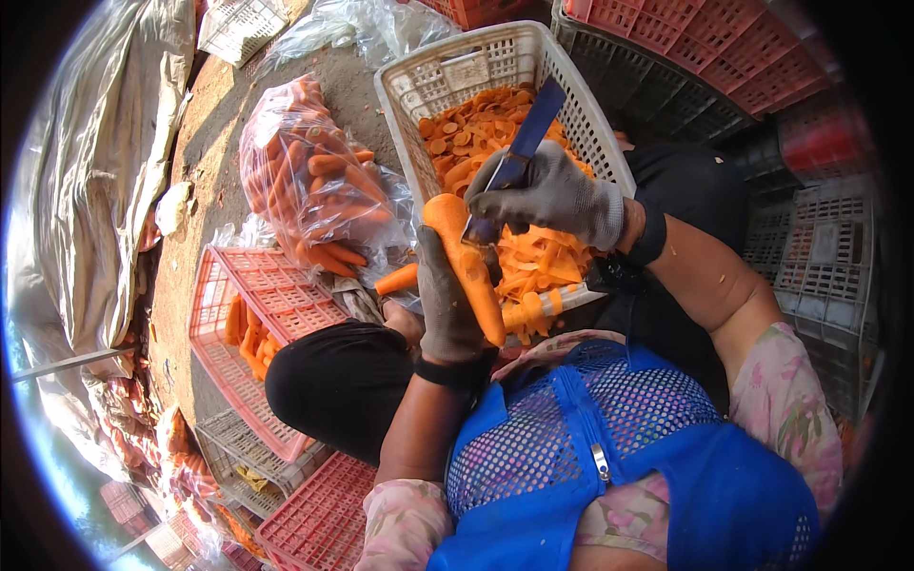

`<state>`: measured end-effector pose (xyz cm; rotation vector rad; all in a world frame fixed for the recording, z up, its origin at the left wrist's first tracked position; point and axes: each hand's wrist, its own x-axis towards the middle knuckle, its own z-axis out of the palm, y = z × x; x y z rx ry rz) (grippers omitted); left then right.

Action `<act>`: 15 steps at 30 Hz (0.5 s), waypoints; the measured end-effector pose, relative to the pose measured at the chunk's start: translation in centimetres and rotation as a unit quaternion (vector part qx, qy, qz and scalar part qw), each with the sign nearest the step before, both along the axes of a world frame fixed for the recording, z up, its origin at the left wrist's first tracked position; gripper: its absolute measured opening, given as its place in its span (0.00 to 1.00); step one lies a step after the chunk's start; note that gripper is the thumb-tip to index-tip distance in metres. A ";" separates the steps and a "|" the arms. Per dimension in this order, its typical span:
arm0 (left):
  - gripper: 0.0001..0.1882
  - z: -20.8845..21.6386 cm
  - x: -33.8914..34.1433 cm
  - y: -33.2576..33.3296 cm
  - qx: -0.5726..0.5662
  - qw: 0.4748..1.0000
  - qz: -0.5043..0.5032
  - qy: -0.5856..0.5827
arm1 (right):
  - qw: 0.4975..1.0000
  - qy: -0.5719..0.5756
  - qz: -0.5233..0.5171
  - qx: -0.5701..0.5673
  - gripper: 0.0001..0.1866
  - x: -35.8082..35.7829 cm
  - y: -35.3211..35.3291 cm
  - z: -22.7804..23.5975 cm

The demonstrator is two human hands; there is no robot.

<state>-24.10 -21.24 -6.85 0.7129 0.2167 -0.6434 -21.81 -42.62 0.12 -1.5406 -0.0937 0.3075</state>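
Carrot [466, 262] gripped in left hand [446, 305], seemingly touching peeler [519, 157].

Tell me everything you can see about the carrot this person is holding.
The carrot is long, thick and bright orange, with a blunt rounded top and a smooth surface that looks peeled. It slants from upper left to lower right, over the near edge of a white plastic basket of carrot slices. The gloved left hand wraps it from behind. The gloved right hand presses a blue-handled knife against its upper end.

Peeler [519, 157] blade hidden behind right hand [552, 195]; carrot [466, 266] lower end covered by left hand [446, 305]; bagged carrots [309, 176] blurred by plastic.
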 end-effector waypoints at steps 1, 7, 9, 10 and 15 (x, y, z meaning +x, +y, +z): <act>0.33 -0.3 -0.1 0.1 0.007 1.000 -0.006 -0.021 | 0.987 -0.058 -0.016 0.150 0.15 1.3 -2.4 -1.8; 0.26 1.6 -0.6 -0.4 0.073 0.992 0.009 -0.103 | 0.966 -0.185 -0.077 -0.161 0.15 1.3 -3.1 -2.3; 0.20 2.0 -1.1 -0.4 0.097 0.985 0.024 -0.139 | 0.904 -0.327 -0.029 -0.272 0.10 0.5 -1.9 -2.8; 0.20 2.1 -1.1 -0.4 0.096 0.985 0.024 -0.139 | 0.903 -0.328 -0.019 -0.275 0.11 -0.1 -2.0 -2.7; 0.15 2.0 -0.8 0.1 0.184 0.969 -0.020 -0.162 | 0.821 -0.366 0.071 -0.433 0.18 -1.2 -0.8 -0.2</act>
